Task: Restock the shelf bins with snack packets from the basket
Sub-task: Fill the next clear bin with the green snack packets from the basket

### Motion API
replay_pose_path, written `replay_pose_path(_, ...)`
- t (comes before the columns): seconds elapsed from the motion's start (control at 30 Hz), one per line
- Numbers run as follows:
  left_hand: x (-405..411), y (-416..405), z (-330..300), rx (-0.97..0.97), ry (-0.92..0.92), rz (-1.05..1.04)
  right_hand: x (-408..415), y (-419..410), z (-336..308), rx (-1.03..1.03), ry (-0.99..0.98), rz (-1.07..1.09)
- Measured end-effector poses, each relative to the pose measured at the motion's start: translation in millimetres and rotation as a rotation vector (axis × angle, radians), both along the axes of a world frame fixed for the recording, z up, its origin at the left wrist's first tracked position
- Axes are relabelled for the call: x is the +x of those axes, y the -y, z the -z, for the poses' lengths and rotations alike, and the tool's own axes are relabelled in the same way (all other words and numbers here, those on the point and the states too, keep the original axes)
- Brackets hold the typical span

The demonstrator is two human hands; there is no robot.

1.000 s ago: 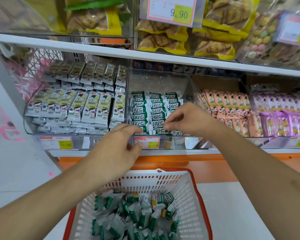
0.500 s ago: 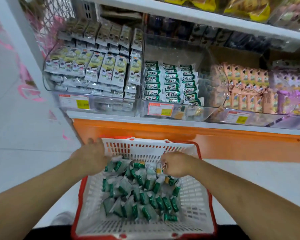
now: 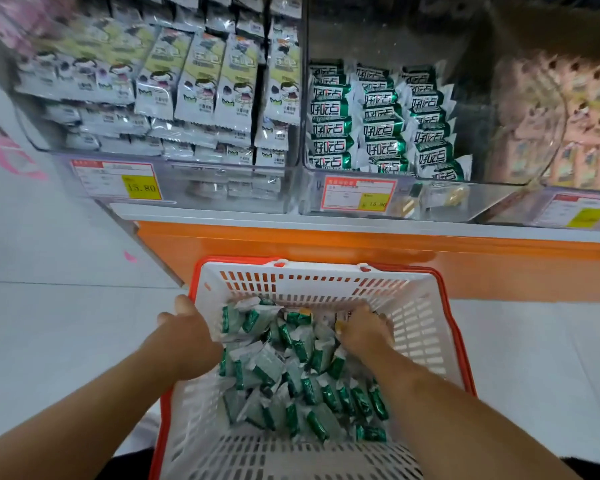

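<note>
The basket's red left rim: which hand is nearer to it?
Left. The left hand sits right at the basket's left rim, at the pile's edge. The right hand is down among the green packets toward the right wall.

Glossy foil snack packets (image 3: 293, 368), perforated matt plastic basket (image 3: 312, 282), clear plastic bins (image 3: 499, 199).

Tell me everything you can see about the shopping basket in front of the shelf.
The basket looks like white plastic with slotted walls and a red-orange rim. It stands upright on the pale floor, just before the orange shelf base. A loose heap of green and white snack packets lies inside it. The left hand is at its left rim; the right hand reaches in among the packets.
</note>
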State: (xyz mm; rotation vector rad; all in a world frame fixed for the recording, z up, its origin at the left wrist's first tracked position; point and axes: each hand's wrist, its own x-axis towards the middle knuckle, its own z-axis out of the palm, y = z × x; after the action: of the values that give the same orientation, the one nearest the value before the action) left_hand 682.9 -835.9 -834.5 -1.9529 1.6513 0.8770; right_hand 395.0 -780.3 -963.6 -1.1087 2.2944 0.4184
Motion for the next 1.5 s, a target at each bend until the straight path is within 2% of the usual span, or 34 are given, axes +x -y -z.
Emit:
replay_pose_path(0.1,-1.3,-0.9,0.5,-0.022,0.011,0.011,0.4,-0.9,6.7,-0.09,-0.013,0.037)
replay_pose_path(0.23,-3.1,-1.0,-6.1,-0.006,0.026,0.007,-5.6,1.9,-26.4,-0.172,0.221,0.151)
replay_pose_path(0.4,-3.4,-10.1,-21.2,-0.028,0.072,0.036,-19.6,4.0,-106.6,-0.028,0.479,-0.042)
replay_pose_path(0.5,-6.6,-11.2,-43.9,-0.006,0.274,0.216,-21.2,6.6,-169.6,-0.023,0.569,-0.195)
replay_pose_path(0.57,-18.2,-11.3,-75.9,0.027,0.306,0.421,-21.9,5.4,-213.2,-0.054,0.574,-0.287)
replay_pose_path(0.6,-27.0,-13.7,-95.1,0.011,0.238,0.505,-22.9,4.3,-234.1,-0.075,0.582,-0.313)
replay_pose_path(0.67,-49.7,-18.5,-128.9,-0.054,-0.011,0.594,-27.7,-0.7,-276.3,-0.13,0.596,-0.371)
replay_pose_path(0.77,-81.5,-26.6,-171.0,-0.154,-0.521,0.485,-39.9,-9.7,-323.6,-0.229,0.565,-0.466)
replay_pose_path(0.8,-90.8,-28.5,-182.5,-0.192,-0.639,0.472,-43.5,-12.9,-334.5,-0.265,0.567,-0.475)
replay_pose_path(0.87,-109.3,-28.1,-198.3,-0.27,-0.742,0.501,-48.9,-18.4,-350.9,-0.34,0.582,-0.467)
replay_pose_path(1.0,-143.8,-14.2,-225.7,-0.441,-0.681,0.633,-59.8,-16.6,-372.3,-0.472,0.555,-0.483)
replay_pose_path(1.1,-170.2,1.0,-243.9,-0.433,-0.584,0.733,-76.3,-10.6,-381.3,-0.581,0.524,-0.458)
replay_pose_path(1.2,-196.8,20.7,-254.4,-0.528,-0.508,0.771,-98.9,-5.4,-384.7,-0.665,0.565,-0.415)
replay_pose_path(1.27,-214.6,39.1,-258.6,-0.614,-0.504,0.743,-115.9,1.5,-386.3,-0.802,0.571,-0.308)
replay_pose_path(1.37,-239.1,67.7,-258.8,-0.712,-0.52,0.669,-137.5,14.5,-386.4,-1.078,0.429,-0.191)
replay_pose_path(1.5,-264.3,90.1,-236.0,-0.668,-0.467,0.68,-149.2,25.0,-370.1,-0.999,0.296,-0.208)
